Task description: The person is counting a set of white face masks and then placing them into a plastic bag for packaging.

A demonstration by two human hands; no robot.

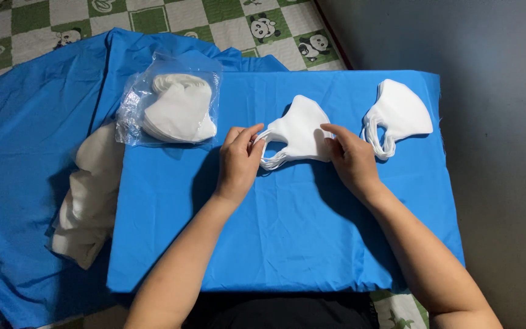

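Your left hand (238,159) and right hand (349,159) pinched the white mask stack (299,131) mid-board on the blue cloth (287,231); long axis left-right, ear loops leftward. Stack count unreadable.

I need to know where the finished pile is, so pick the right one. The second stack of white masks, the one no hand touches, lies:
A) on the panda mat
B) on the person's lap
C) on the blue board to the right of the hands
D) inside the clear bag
C: the untouched stack of masks lies on the blue board, right of the right hand, apart from the stack both hands hold.
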